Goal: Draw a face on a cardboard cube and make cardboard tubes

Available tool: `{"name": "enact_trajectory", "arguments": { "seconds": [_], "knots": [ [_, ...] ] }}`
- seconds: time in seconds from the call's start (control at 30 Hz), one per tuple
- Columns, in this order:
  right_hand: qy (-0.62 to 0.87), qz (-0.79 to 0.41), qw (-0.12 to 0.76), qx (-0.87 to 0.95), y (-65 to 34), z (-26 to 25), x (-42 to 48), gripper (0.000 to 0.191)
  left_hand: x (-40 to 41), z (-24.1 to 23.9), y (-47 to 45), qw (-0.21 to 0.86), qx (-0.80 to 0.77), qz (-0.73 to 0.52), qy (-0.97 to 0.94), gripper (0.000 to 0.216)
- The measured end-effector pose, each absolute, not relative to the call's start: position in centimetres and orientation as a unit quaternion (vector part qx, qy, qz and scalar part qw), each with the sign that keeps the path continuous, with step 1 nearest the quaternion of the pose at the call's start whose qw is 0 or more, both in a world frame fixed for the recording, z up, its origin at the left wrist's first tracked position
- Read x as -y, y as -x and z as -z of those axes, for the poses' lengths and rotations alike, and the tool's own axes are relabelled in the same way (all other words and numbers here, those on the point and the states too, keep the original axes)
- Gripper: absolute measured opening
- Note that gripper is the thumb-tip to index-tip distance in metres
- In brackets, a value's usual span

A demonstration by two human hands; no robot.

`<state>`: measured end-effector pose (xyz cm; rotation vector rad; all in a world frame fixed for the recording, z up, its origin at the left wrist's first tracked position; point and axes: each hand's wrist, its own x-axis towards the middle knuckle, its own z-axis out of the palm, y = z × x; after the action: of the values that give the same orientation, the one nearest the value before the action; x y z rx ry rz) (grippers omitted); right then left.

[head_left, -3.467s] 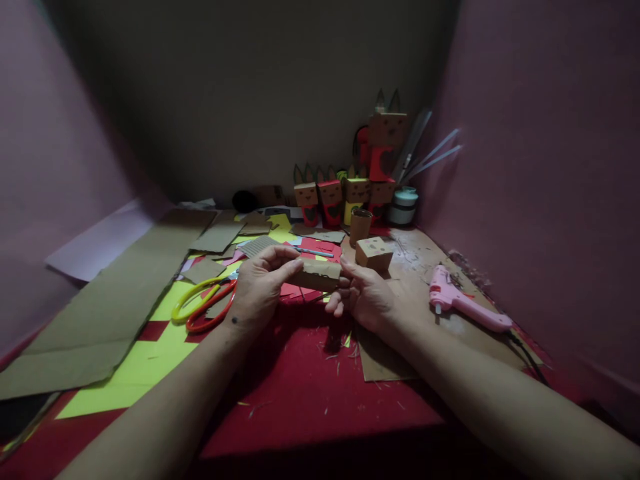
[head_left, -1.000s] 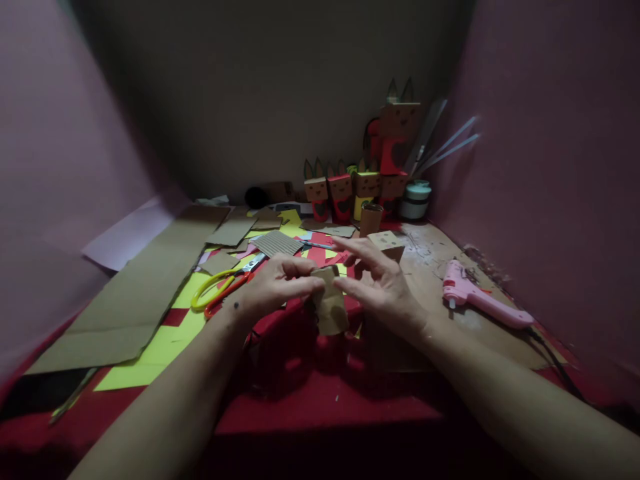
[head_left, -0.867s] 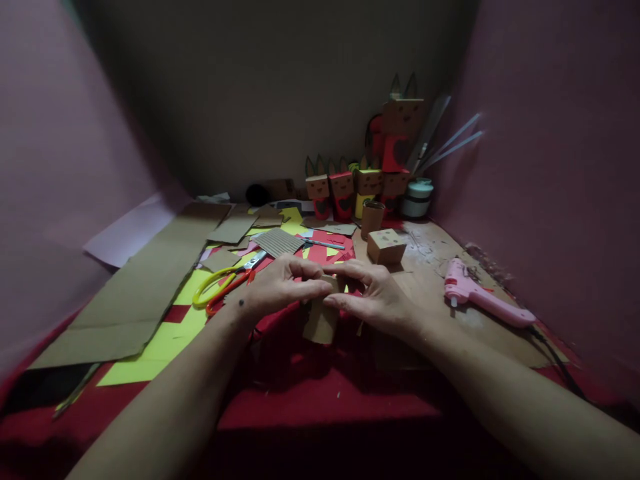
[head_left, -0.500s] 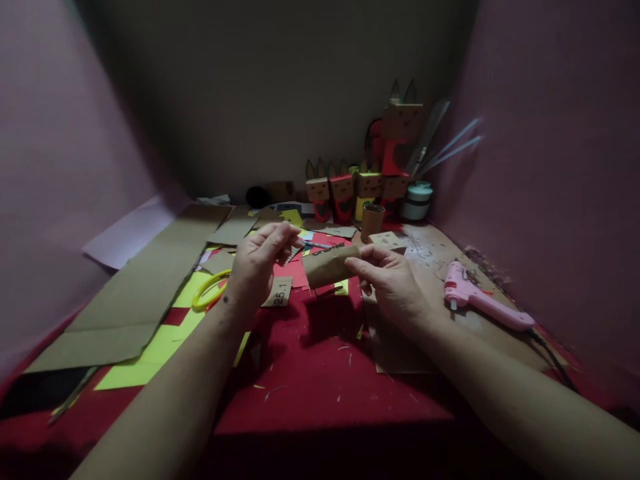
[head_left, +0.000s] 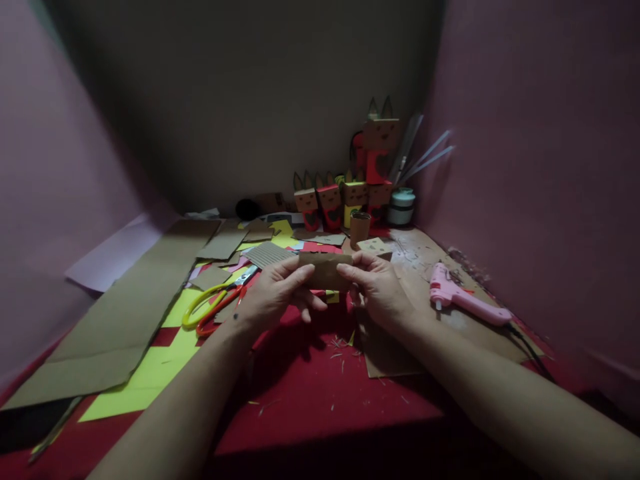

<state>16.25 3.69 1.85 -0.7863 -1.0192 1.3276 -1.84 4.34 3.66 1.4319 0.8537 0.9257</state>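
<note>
A small brown cardboard piece (head_left: 325, 272) is held up above the red table cover, between both hands. My left hand (head_left: 273, 297) pinches its left end with thumb and fingers. At its right end my right hand (head_left: 380, 290) grips it with fingers curled. Just left of my left hand lie yellow-and-orange scissors (head_left: 213, 307). A small cardboard box (head_left: 374, 247) sits just beyond my right hand.
A pink glue gun (head_left: 463, 303) lies at the right with its cord trailing. Cardboard animal figures (head_left: 345, 193), a cardboard tube (head_left: 359, 229) and a pale jar (head_left: 400, 207) stand at the back. A long cardboard sheet (head_left: 115, 313), yellow paper (head_left: 150, 367) and scraps cover the left.
Half a second ago my left hand was off the cardboard piece and raised; now both hands grip it, held level. Earlier I pressed it down upright on the table.
</note>
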Motion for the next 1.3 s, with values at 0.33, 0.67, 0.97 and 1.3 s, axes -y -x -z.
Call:
{"name": "enact_trajectory", "arguments": {
  "seconds": [0.33,0.67,0.97,1.3],
  "knots": [
    [0.34,-0.578,0.574,0.471,-16.9,-1.2,-4.6,0.024,-4.6,-2.9,1.4,0.616,-0.321,-0.43,-0.576,0.036],
    [0.334,-0.519,0.58,0.532,-17.7,-2.9,-4.8,0.018,-4.8,-2.9,1.7,0.615,-0.323,-0.451,-0.56,0.031],
    [0.254,-0.621,0.538,0.51,-16.7,-1.6,-4.2,0.029,-3.4,-3.2,0.6,0.579,-0.331,-0.441,-0.601,0.033],
    [0.269,-0.706,0.472,0.454,-16.6,-1.4,-4.2,0.023,-3.7,-2.3,15.6,0.014,-0.701,-0.069,-0.709,0.036]
  ]
}}
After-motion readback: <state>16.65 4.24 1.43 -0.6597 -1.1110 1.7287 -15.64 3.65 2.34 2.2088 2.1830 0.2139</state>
